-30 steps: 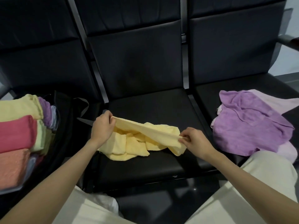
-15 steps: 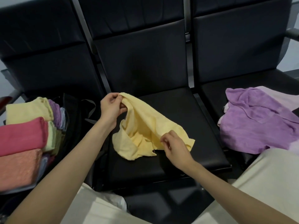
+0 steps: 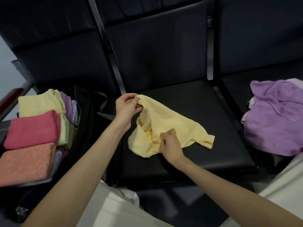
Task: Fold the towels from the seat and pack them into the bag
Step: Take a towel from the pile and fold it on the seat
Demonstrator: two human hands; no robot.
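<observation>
A crumpled yellow towel (image 3: 170,125) lies on the middle black seat (image 3: 205,151). My left hand (image 3: 127,108) pinches its upper corner and holds it lifted above the seat's left edge. My right hand (image 3: 170,143) pinches the towel's lower edge, near the seat's front. On the left seat a black bag (image 3: 88,115) stands open, with several folded towels in it: yellow (image 3: 39,102), red (image 3: 32,128), orange (image 3: 26,161), green and purple ones. A loose purple towel (image 3: 275,118) lies heaped on the right seat.
Three black padded chairs stand in a row with metal bars between them. A dark red armrest (image 3: 9,99) sits at far left. My light trouser legs (image 3: 114,210) fill the bottom of the view, with dark floor between them.
My left hand has lifted the towel's corner up and away from me. My right hand has slid left along the edge to the towel's lower middle. The towel now hangs slanted.
</observation>
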